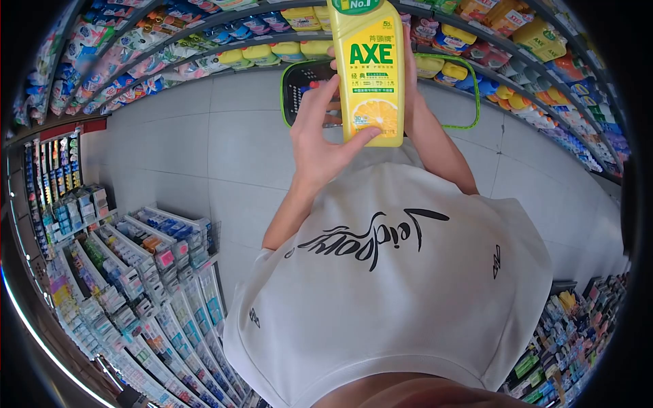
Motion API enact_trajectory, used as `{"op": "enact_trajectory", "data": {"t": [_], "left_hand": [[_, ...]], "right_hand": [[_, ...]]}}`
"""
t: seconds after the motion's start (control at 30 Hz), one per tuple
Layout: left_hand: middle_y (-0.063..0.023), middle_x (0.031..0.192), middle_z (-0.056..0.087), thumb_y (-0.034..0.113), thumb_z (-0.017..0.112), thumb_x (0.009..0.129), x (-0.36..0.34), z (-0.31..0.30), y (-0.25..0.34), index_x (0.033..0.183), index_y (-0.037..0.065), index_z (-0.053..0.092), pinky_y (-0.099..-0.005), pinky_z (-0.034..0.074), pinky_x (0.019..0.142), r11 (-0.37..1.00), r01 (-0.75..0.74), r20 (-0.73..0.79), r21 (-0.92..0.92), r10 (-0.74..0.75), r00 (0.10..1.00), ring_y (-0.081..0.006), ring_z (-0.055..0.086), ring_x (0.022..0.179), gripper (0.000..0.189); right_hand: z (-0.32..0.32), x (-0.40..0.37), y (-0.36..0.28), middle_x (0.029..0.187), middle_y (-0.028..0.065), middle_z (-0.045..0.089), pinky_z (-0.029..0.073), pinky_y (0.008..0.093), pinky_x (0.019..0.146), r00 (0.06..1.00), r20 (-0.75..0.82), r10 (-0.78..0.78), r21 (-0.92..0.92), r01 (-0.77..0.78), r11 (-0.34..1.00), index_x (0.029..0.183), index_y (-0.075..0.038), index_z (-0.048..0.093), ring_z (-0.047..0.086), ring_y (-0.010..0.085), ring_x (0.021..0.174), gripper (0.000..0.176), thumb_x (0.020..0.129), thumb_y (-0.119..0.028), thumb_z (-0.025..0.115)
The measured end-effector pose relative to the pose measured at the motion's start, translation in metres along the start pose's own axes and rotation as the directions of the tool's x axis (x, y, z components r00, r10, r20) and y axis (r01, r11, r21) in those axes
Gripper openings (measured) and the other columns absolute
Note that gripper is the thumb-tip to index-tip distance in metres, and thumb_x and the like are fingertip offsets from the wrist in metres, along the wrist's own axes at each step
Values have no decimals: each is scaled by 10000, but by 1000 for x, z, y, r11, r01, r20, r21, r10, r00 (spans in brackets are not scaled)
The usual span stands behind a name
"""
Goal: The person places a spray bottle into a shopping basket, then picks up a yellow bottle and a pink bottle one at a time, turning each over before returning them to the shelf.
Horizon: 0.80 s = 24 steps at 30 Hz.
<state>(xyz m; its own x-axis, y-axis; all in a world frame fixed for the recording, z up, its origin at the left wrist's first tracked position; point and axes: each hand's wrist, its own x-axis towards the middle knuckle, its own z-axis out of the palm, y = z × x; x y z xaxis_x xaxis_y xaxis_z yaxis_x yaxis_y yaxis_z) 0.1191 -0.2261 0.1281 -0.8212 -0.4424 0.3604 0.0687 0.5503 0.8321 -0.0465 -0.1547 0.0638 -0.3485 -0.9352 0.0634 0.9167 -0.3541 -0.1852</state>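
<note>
A yellow bottle of AXE dish soap [374, 78] with a lemon slice on its label is held up in front of me, its front facing my eyes. Around its left side is my left hand [318, 122], with the thumb pressed on the label near the bottom. My right hand [411, 81] grips the right side, and most of its fingers are hidden behind the bottle. Beyond my hands, a black shopping basket [291, 95] with a bright green rim is partly covered by the bottle and my arms. Something small and red shows inside it.
Shelves of bagged and bottled cleaning products [245, 56] curve along the far side. Racks of small packaged goods [156, 279] stand at my left, with another packed shelf [564, 340] at lower right. Grey tiled floor [238, 136] lies between them.
</note>
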Motion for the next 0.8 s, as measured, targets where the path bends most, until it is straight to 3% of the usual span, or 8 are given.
{"op": "enact_trajectory", "data": {"t": [0.27, 0.37, 0.43, 0.8], "left_hand": [[-118, 1055, 585, 129, 873, 613, -3, 3, 0, 1274, -22, 522, -271, 528, 666, 1000, -19, 1, 7, 19, 1000, -182, 626, 854, 763], [-122, 1062, 582, 120, 869, 618, -4, 4, 1, 1272, -25, 523, -271, 529, 668, 1000, -12, -9, -19, 12, 1000, -183, 627, 853, 753], [-128, 1068, 577, 117, 867, 621, -4, 4, 1, 1271, -29, 521, -271, 529, 668, 1000, -15, -8, -22, 15, 1000, -184, 627, 851, 751], [-126, 1056, 574, 124, 862, 632, -4, 7, 2, 1270, -27, 520, -273, 528, 666, 1000, -13, 7, 5, 13, 1000, -183, 629, 837, 740]], "right_hand": [[-2, -6, 0, 1327, 229, 453, 522, 551, 848, 1000, -24, -18, -85, 15, 996, 1419, -21, 318, 596, 358, 1059, 1001, 809, -814, 286], [-2, -5, 1, 1328, 232, 450, 519, 526, 871, 998, 55, -25, -79, 29, 996, 1428, -12, 299, 583, 346, 1085, 1011, 810, -812, 288], [4, -7, 3, 1243, 172, 554, 540, 452, 863, 998, 41, -44, -104, 48, 993, 1378, -85, 408, 610, 311, 1061, 847, 863, -748, 299], [0, -7, 0, 1253, 172, 548, 538, 446, 869, 992, 127, -24, -90, 35, 995, 1374, -86, 417, 604, 298, 1076, 858, 851, -758, 319]]}}
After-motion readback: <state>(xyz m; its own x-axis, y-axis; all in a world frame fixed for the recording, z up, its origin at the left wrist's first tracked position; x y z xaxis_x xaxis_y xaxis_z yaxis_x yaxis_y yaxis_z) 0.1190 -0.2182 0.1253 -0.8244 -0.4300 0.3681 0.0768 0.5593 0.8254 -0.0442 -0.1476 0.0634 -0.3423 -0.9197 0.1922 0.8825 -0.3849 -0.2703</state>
